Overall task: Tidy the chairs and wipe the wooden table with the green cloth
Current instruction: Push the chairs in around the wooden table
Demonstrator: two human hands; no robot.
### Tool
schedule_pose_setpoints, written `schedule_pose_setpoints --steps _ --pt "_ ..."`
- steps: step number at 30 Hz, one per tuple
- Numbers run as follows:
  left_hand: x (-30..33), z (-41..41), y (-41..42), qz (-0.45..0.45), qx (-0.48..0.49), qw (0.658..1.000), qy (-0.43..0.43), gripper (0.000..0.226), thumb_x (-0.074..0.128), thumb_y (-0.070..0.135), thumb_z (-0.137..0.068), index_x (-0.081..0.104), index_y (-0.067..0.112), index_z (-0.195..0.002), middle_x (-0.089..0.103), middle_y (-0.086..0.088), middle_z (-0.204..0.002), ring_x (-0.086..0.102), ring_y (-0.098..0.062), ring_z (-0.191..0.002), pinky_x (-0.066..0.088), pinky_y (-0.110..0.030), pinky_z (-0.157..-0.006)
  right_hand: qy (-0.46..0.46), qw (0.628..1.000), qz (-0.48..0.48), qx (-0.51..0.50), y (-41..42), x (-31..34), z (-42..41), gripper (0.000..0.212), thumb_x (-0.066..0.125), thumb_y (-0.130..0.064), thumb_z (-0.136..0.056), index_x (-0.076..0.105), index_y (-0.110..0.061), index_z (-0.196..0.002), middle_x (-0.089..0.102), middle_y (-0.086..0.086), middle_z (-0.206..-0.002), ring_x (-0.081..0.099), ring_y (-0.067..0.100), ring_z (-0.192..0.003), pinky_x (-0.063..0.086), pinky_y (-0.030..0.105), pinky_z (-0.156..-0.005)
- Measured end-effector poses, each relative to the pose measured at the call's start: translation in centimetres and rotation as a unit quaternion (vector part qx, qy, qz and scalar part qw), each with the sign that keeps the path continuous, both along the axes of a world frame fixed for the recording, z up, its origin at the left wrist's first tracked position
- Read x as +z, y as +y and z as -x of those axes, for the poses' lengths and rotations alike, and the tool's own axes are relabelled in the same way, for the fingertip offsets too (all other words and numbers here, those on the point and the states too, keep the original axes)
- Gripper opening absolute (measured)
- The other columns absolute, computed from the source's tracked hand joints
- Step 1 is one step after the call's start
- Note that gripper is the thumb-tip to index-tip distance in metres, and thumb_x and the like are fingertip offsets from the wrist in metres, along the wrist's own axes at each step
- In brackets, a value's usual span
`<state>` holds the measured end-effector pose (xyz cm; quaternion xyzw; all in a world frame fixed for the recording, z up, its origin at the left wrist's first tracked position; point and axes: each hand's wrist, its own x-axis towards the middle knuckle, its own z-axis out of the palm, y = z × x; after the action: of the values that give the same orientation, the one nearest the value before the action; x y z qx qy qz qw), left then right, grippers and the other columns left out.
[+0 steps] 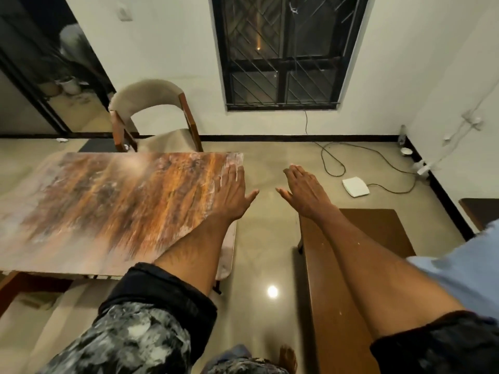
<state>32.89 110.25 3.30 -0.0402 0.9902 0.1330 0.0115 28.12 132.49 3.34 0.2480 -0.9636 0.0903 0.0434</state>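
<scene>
Table (108, 206) long axis left-right, right end near hands; chair (154, 117) at far edge, back toward wall; left hand (232, 195) flat over corner, right hand (305, 190) spread, empty

Looks like you're standing in a home dining room: a wooden table (113, 201) with an upholstered chair (154, 114) at its far side, shiny tiled floor (267, 255), plain white walls, a barred window (286, 52), and a cable (351, 160) trailing across the floor to a small white box (355, 186).
</scene>
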Motion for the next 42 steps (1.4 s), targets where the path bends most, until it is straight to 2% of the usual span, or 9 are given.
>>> schedule_pose_setpoints --steps 5,10,15,18,20,27,33,42 --pt "0.0 4.3 -0.4 0.008 0.023 1.0 -0.004 0.088 0.037 0.061 -0.109 -0.004 0.011 -0.169 -0.011 -0.014 -0.177 -0.013 -0.029 -0.164 -0.003 -0.049 -0.131 -0.016 1.0 0.006 0.023 -0.8 -0.4 5.9 0.058 0.045 -0.049 -0.11 0.042 -0.006 -0.149 0.038 0.021 -0.164 0.032 0.034 -0.156 0.035 0.048 -0.12" --pt "-1.4 9.9 -2.1 0.039 0.043 0.998 -0.012 0.088 0.031 0.063 -0.109 -0.007 0.011 -0.169 -0.013 -0.013 -0.177 -0.015 -0.029 -0.164 -0.009 -0.045 -0.13 -0.024 0.999 -0.001 0.045 -2.5 -1.7 12.6 0.057 0.045 -0.049 -0.11 0.043 -0.006 -0.148 0.037 0.021 -0.165 0.031 0.034 -0.157 0.034 0.047 -0.122" --pt "-1.7 16.1 -4.2 0.039 0.061 0.997 -0.01 0.086 0.027 0.062 -0.11 -0.007 0.01 -0.169 -0.015 -0.013 -0.177 -0.017 -0.029 -0.163 -0.016 -0.041 -0.125 -0.021 0.997 -0.024 0.073 -5.0 -0.3 19.1 0.061 0.044 -0.051 -0.11 0.041 -0.006 -0.151 0.036 0.021 -0.166 0.031 0.034 -0.157 0.033 0.047 -0.124" --pt "-1.5 19.4 -5.6 0.043 0.061 0.997 0.002 0.085 0.027 0.061 -0.11 -0.006 0.01 -0.169 -0.012 -0.013 -0.177 -0.014 -0.029 -0.164 -0.01 -0.045 -0.129 -0.007 0.996 -0.038 0.076 -6.2 0.8 22.6 0.062 0.042 -0.052 -0.11 0.041 -0.005 -0.152 0.034 0.022 -0.167 0.028 0.034 -0.158 0.033 0.048 -0.124" --pt "-1.6 21.8 -6.5 0.006 0.079 0.997 0.01 0.084 0.031 0.06 -0.11 -0.004 0.01 -0.169 -0.01 -0.012 -0.177 -0.012 -0.028 -0.164 -0.006 -0.048 -0.13 -0.01 0.996 -0.047 0.08 -6.9 1.2 25.0 0.062 0.041 -0.052 -0.111 0.04 -0.006 -0.151 0.033 0.022 -0.168 0.027 0.034 -0.159 0.032 0.048 -0.124" --pt "-2.0 27.1 -9.1 -0.026 0.117 0.993 0.007 0.085 0.032 0.06 -0.11 -0.005 0.012 -0.17 -0.013 -0.011 -0.177 -0.013 -0.027 -0.164 -0.006 -0.049 -0.131 -0.026 0.992 -0.073 0.104 -10.0 1.4 32.0 0.064 0.042 -0.052 -0.111 0.038 -0.005 -0.153 0.031 0.021 -0.169 0.026 0.034 -0.159 0.03 0.046 -0.126" --pt "-2.5 33.9 -11.7 0.007 0.144 0.99 -0.002 0.086 0.033 0.062 -0.109 -0.001 0.011 -0.17 -0.008 -0.012 -0.178 -0.009 -0.027 -0.165 0.001 -0.052 -0.132 -0.031 0.989 -0.061 0.134 -13.6 0.9 39.9 0.065 0.042 -0.053 -0.111 0.038 -0.005 -0.154 0.029 0.023 -0.17 0.025 0.034 -0.16 0.029 0.047 -0.127" --pt "-1.9 45.3 -13.8 0.04 0.177 0.983 -0.032 0.086 0.032 0.061 -0.109 -0.003 0.012 -0.17 -0.008 -0.012 -0.178 -0.008 -0.028 -0.165 -0.001 -0.05 -0.131 -0.042 0.987 -0.039 0.148 -15.5 -0.5 54.1 0.07 0.04 -0.053 -0.111 0.033 -0.003 -0.159 0.027 0.023 -0.171 0.022 0.034 -0.161 0.021 0.045 -0.129"
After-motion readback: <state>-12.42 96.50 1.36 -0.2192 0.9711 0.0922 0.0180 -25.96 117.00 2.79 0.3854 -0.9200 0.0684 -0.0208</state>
